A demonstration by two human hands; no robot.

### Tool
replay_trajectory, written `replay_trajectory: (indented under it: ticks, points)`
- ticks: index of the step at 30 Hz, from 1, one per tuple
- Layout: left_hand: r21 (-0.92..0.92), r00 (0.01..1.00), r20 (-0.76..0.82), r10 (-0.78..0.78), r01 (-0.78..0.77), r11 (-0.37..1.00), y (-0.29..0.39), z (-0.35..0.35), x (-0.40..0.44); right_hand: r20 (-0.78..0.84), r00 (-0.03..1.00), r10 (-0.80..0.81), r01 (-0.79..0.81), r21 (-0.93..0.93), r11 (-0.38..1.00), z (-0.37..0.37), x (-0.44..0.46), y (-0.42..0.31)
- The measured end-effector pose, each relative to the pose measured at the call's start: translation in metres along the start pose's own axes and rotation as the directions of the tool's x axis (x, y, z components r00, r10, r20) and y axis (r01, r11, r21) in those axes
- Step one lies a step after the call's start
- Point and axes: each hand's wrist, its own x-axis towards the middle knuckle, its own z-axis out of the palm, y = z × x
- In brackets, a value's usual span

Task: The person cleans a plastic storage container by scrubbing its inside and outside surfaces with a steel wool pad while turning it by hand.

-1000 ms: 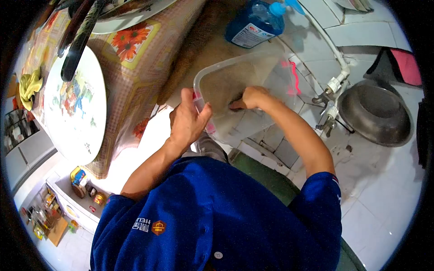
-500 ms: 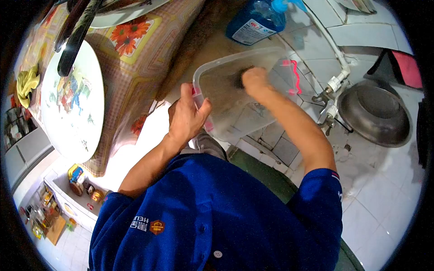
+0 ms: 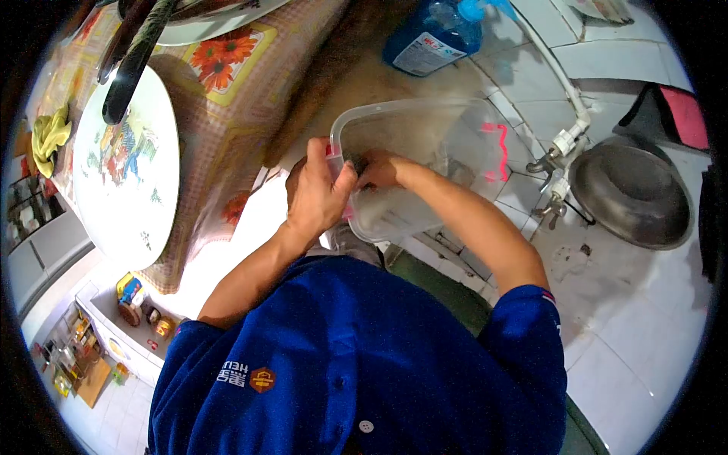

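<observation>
My left hand is closed on the near-left rim of a clear plastic box, its thumb over the edge beside a pink handle. The box is tilted, with its opening towards me. Inside it, my right hand presses a dark scouring pad against the wall close to my left thumb. The fingers wrap round the pad and hide most of it, so its exact material is unclear. A wavy pink handle shows at the box's far right end.
A blue liquid bottle with a pump stands beyond the box. Water taps and a metal basin are at the right. On the left, a table with a patterned cloth bears a large white plate and a black-handled utensil.
My right hand has moved left and towards me with the scouring pad, from the box's middle to near my left hand. The box has shifted slightly down and right.
</observation>
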Motion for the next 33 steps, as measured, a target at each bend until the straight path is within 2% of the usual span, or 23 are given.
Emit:
replay_trajectory:
  ticks: [1, 2, 4, 6, 8, 9, 10, 11, 12, 15, 17, 18, 20, 21, 23, 24, 26, 27, 28, 30, 31, 32, 33]
  points:
    - [-0.037, 1.0, -0.01, 0.029, -0.029, 0.999, -0.002, -0.001, -0.001, -0.073, 0.993, 0.09, -0.074, 0.202, 0.977, -0.004, -0.034, -0.032]
    - [-0.035, 0.999, -0.008, 0.033, -0.033, 0.999, -0.002, -0.002, 0.0, -0.076, 0.993, 0.089, -0.072, 0.204, 0.976, -0.012, -0.046, -0.038]
    - [-0.039, 1.0, 0.019, -0.005, 0.006, 0.999, 0.001, -0.003, -0.002, 0.008, 0.997, 0.078, -0.077, -0.091, 0.993, -0.025, -0.064, -0.034]
    - [-0.032, 1.0, 0.008, 0.002, -0.002, 0.999, 0.004, -0.002, -0.002, 0.123, 0.963, 0.24, -0.264, 0.246, 0.933, -0.04, -0.068, 0.001]
    - [-0.024, 1.0, -0.01, -0.004, 0.003, 1.0, 0.004, -0.004, -0.002, -0.1, 0.914, 0.392, -0.353, 0.277, 0.894, -0.057, -0.078, 0.02]
    - [-0.042, 1.0, 0.014, -0.013, 0.013, 0.999, 0.004, -0.005, -0.002, -0.096, 0.915, 0.391, -0.353, 0.273, 0.895, -0.058, -0.086, 0.023]
    - [-0.06, 0.999, 0.04, -0.02, 0.023, 0.998, 0.004, -0.006, -0.001, -0.486, 0.824, 0.29, -0.379, -0.093, 0.921, -0.055, -0.099, 0.021]
    - [-0.06, 0.999, 0.04, -0.02, 0.022, 0.998, 0.005, -0.007, 0.0, -0.752, 0.659, 0.016, -0.487, -0.41, 0.772, -0.052, -0.108, 0.018]
    - [-0.036, 0.998, 0.052, -0.032, 0.034, 0.999, 0.007, -0.008, 0.0, -0.753, 0.658, 0.021, -0.489, -0.406, 0.772, -0.049, -0.115, 0.005]
    - [0.004, 0.998, 0.054, -0.014, 0.013, 1.0, 0.009, -0.002, 0.001, -0.735, 0.669, -0.111, -0.335, -0.431, 0.838, -0.043, -0.117, -0.019]
    - [0.027, 0.999, 0.035, 0.008, -0.009, 1.0, 0.009, -0.001, 0.002, -0.589, 0.773, -0.235, -0.248, -0.621, 0.743, -0.04, -0.097, 0.004]
    - [0.016, 0.999, 0.032, 0.012, -0.012, 1.0, 0.009, -0.001, 0.001, -0.589, 0.773, -0.236, -0.245, -0.619, 0.746, -0.037, -0.095, 0.012]
    - [0.008, 0.999, 0.03, 0.012, -0.012, 1.0, 0.008, -0.002, 0.001, -0.439, 0.896, -0.066, -0.311, -0.728, 0.611, -0.034, -0.095, 0.027]
    - [0.007, 0.999, 0.045, -0.011, 0.011, 1.0, 0.008, -0.001, 0.001, -0.433, 0.899, -0.067, -0.307, -0.732, 0.608, -0.03, -0.095, 0.023]
    - [0.002, 0.998, 0.059, -0.034, 0.034, 0.999, 0.009, -0.001, 0.001, -0.461, 0.877, 0.135, -0.404, -0.556, 0.727, -0.018, -0.096, 0.016]
    - [-0.007, 0.997, 0.058, -0.05, 0.051, 0.999, 0.011, -0.001, 0.003, -0.463, 0.876, 0.136, -0.407, -0.559, 0.722, -0.015, -0.091, 0.01]
    - [-0.016, 0.996, 0.063, -0.07, 0.071, 0.997, 0.012, 0.002, 0.001, -0.339, 0.929, -0.147, -0.09, -0.593, 0.8, -0.001, -0.071, -0.007]
    - [0.018, 0.998, 0.041, -0.053, 0.053, 0.998, 0.01, 0.003, 0.001, -0.279, 0.915, -0.292, 0.076, -0.591, 0.803, 0.004, -0.061, -0.014]
    - [0.054, 0.999, 0.017, -0.033, 0.032, 0.998, 0.009, 0.004, 0.003, -0.284, 0.913, -0.294, 0.075, -0.591, 0.803, 0.007, -0.051, -0.023]
    - [0.062, 1.0, 0.006, -0.015, 0.014, 0.998, 0.008, 0.003, 0.003, -0.429, 0.805, -0.409, 0.022, -0.668, 0.744, 0.009, -0.034, -0.034]
    - [0.068, 1.0, -0.003, 0.001, 0.0, 0.998, 0.007, 0.002, 0.002, -0.431, 0.805, -0.408, 0.023, -0.664, 0.747, 0.003, -0.03, -0.03]
    - [0.069, 1.0, 0.0, -0.001, 0.001, 0.998, 0.008, 0.002, 0.001, -0.645, 0.764, -0.025, 0.036, 0.003, 0.999, -0.007, -0.025, -0.023]
    - [0.055, 1.0, 0.003, -0.001, 0.001, 0.998, 0.009, 0.002, 0.001, -0.549, 0.733, 0.401, 0.09, 0.663, 0.744, -0.016, -0.023, -0.015]
